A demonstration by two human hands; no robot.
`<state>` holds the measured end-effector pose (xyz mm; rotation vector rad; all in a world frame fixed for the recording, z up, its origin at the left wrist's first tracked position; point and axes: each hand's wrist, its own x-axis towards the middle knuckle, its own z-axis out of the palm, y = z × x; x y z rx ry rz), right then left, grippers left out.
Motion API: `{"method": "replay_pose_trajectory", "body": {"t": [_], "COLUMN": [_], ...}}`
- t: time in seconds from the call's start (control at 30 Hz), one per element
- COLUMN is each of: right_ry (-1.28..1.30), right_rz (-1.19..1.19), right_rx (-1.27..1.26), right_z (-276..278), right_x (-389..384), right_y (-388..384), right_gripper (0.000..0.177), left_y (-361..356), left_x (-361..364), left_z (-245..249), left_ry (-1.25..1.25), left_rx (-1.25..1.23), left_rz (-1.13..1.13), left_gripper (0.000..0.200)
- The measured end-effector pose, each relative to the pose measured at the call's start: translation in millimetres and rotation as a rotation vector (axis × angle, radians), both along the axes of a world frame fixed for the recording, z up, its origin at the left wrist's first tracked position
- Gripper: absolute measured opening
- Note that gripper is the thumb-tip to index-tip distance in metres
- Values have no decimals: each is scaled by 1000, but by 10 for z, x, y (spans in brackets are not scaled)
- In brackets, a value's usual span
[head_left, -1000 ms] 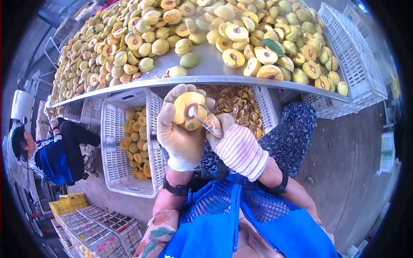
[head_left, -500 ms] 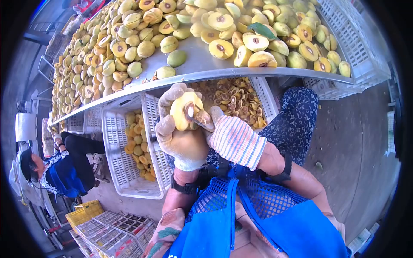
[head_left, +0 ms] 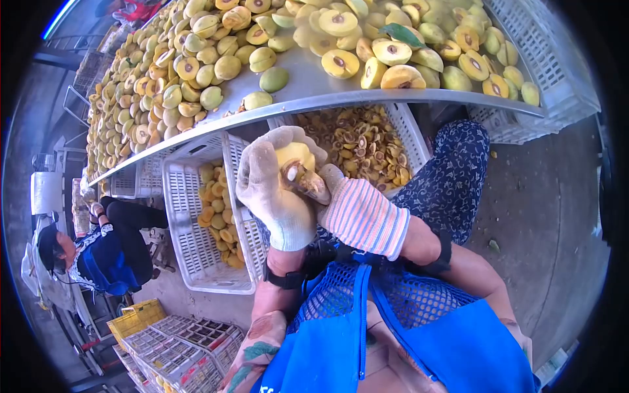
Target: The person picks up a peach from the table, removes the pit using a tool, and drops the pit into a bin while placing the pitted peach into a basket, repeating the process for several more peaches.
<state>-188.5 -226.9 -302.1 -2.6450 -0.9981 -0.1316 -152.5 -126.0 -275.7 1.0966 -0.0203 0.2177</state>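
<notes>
My left hand point(head_left: 278, 190), in a pale work glove, wraps its fingers round a yellow fruit half point(head_left: 295, 157) with the cut face turned up. A white kernel shows in its brown centre. My right hand point(head_left: 360, 213), in a glove with a striped cuff, is closed on a small brown-stained tool point(head_left: 311, 183), its tip touching the fruit's centre. Both hands are close together, just below the edge of a metal table point(head_left: 295, 108). Part of the tool is hidden by my right fingers.
Halved fruits point(head_left: 190, 65) cover much of the table. Beneath it, one white crate point(head_left: 187, 242) holds yellow fruit pieces; another point(head_left: 409, 134) holds brown-centred scraps. Stacked crates point(head_left: 177, 347) stand at lower left. Another person point(head_left: 105, 259) sits at far left.
The fingers of my left hand have closed further round the fruit, and that hand has turned slightly. The view has shifted a little.
</notes>
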Motion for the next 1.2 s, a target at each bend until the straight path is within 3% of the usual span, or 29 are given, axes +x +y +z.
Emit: {"method": "replay_pose_trajectory", "body": {"t": [0.07,0.13,0.2,0.27,0.33,0.4,0.43,0.47,0.53,0.57,0.6,0.67,0.7,0.77,0.9,0.97,1.0,1.07,1.1,1.13,1.2], "right_ry": [140,215,312,-43,119,1166,1308,1310,99,1027,1030,883,886,993,888,1796,1798,1693,1113,1116,1139], "right_rz": [42,-137,-153,104,195,86,75,74,354,143,143,196,205,58,106,-205,-188,-68,50,45,131], "right_rx": [6,402,351,670,659,961,999,1000,574,867,864,636,635,861,893,994,979,1263,1039,1046,1077], "right_z": [16,-110,-73,-114,-35,104,127,16,-292,-13,-39,-74,-25,141,61,193,185,102,13,4,200], "right_x": [8,-28,10,72,54,65,105,160,211,187,193,229,223,188,181,229,214,147,128,129,225], "right_y": [-70,-54,-52,-78,-190,-269,-294,-282,-220,-269,-261,-223,-213,-210,-174,-236,-231,-194,-65,-82,-174], "right_gripper": [25,19,16,16,14,13,14,14,17,19,19,23,23,22,21,22,22,19,17,17,15], "left_y": [-13,4,25,17,4,15,17,20,50,55,49,45,57,56,96,69,88,207,269,312,276], "left_x": [10,13,19,34,37,57,61,74,80,89,94,104,126,213,187,228,233,287,299,290,220], "left_z": [-21,-27,-8,-32,-79,-86,-93,-97,-101,-101,-102,-105,-106,-99,-94,-8,19,-92,-196,-278,-272], "left_ry": [-40,-80,-74,-64,-170,-165,-147,-133,-73,-20,-19,73,73,196,280,297,335,336,268,206,234], "left_rx": [3,10,59,75,274,295,252,208,155,101,99,-234,-231,-615,-484,-494,-504,-437,-314,-190,-302], "left_rz": [-43,-79,-112,-106,-104,-128,-158,-188,-191,-193,-191,-323,-314,-441,-300,-206,-119,-29,-48,-74,-61], "left_gripper": [36,34,31,31,41,42,44,45,43,41,41,43,43,43,43,43,43,45,46,48,50]}}
